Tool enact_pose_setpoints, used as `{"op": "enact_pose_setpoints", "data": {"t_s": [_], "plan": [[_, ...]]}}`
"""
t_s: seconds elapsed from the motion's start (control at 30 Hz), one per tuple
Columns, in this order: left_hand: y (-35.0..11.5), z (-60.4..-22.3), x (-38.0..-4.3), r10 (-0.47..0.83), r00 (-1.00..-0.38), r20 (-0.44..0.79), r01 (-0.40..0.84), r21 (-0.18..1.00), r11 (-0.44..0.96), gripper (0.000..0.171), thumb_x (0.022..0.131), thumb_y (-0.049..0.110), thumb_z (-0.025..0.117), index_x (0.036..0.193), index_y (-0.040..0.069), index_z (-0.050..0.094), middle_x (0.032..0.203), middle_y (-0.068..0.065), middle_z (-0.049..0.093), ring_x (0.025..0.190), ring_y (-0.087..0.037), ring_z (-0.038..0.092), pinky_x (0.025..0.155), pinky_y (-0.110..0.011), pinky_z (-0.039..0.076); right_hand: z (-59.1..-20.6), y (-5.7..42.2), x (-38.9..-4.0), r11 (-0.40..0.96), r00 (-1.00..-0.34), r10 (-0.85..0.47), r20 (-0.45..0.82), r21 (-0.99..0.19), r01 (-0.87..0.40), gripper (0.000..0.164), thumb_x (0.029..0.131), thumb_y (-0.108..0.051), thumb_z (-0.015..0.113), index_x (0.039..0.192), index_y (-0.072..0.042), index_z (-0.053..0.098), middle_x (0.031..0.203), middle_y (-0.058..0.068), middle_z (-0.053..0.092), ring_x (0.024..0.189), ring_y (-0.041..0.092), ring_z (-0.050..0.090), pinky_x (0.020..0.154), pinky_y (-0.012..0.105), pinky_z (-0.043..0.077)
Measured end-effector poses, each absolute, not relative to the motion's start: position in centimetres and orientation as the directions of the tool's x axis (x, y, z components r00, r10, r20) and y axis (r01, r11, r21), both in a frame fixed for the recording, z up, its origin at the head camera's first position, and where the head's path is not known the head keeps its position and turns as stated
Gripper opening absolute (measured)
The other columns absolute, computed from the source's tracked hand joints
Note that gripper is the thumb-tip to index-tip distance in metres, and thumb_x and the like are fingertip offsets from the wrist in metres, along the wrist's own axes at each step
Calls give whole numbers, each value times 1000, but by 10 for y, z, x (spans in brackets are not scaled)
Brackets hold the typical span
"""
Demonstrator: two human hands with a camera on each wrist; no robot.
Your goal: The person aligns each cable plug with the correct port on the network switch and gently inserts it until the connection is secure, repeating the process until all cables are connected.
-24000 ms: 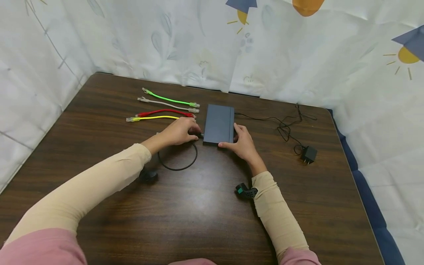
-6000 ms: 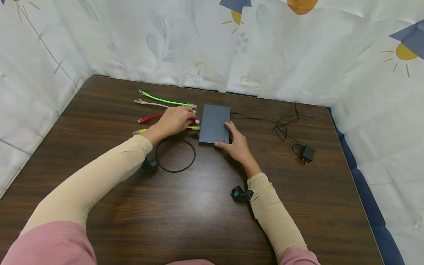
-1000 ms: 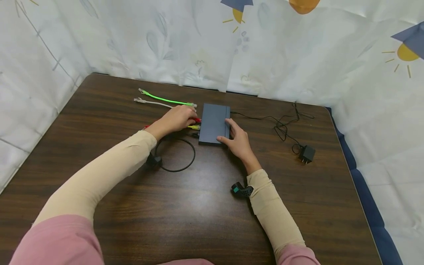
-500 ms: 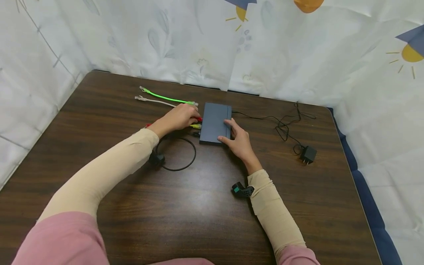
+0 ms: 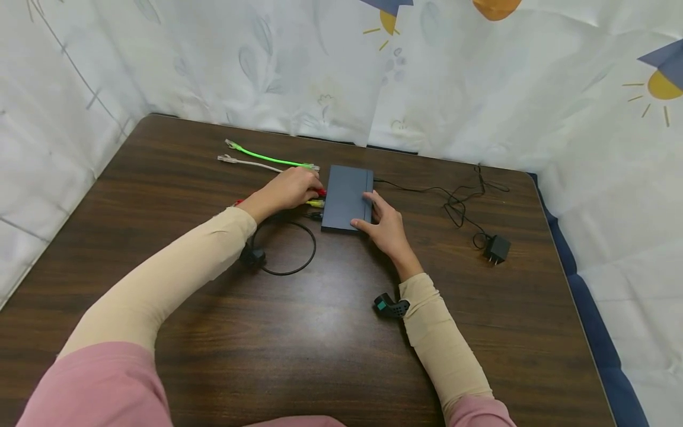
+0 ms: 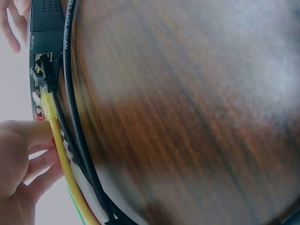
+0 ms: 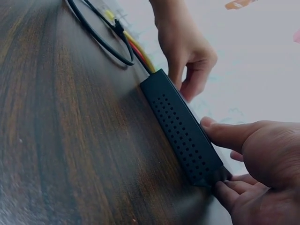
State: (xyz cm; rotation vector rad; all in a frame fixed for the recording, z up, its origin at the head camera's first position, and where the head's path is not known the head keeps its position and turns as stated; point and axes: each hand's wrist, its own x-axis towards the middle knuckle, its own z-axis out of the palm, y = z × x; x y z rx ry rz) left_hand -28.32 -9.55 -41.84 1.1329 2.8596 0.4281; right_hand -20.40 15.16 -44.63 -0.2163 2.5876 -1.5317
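A dark blue-grey network switch (image 5: 347,198) lies flat on the table. My right hand (image 5: 388,228) grips its right side, thumb on top near the front corner. At its left side my left hand (image 5: 290,187) pinches a red Ethernet cable (image 5: 321,192) by the plug end. In the left wrist view the red plug (image 6: 39,114) is at the row of ports, partly hidden by the fingers; how deep it sits I cannot tell. Beside it, a yellow Ethernet cable (image 6: 49,105) and a black Ethernet cable (image 6: 49,79) have their plugs in ports.
Behind the left hand lie a green Ethernet cable (image 5: 272,159) and a white one (image 5: 248,163). A thin black power cord (image 5: 453,204) runs from the switch to a power adapter (image 5: 497,249) at the right. A white patterned curtain (image 5: 213,65) hangs behind the table.
Earlier my left hand was at the black plug, while the yellow and red cables lay apart from the switch. Both now reach the switch's side. Over the last second the hands stay almost still.
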Motion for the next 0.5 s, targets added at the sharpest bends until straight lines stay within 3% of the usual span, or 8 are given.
{"op": "enact_pose_setpoints", "data": {"t_s": [0.27, 0.5], "plan": [[-94, -416, -280, 655, -755, 30, 642, 238, 729, 14, 92, 14, 66, 101, 7, 74, 98, -10, 67, 87, -25, 64, 77, -41, 54, -444, 151, -204, 473, -982, -186, -40, -880, -53, 71, 84, -18, 76, 145, -13, 42, 161, 10, 22, 146, 24, 29, 111, 37, 38], [-93, -415, -279, 636, -771, 15, 624, 215, 751, 15, 92, 17, 65, 102, 9, 73, 102, -8, 67, 88, -24, 64, 77, -41, 53, -444, 153, -204, 447, -989, -145, -38, -894, -31, 71, 82, -18, 77, 145, -15, 43, 158, 8, 30, 143, 23, 36, 110, 36, 40]]}}
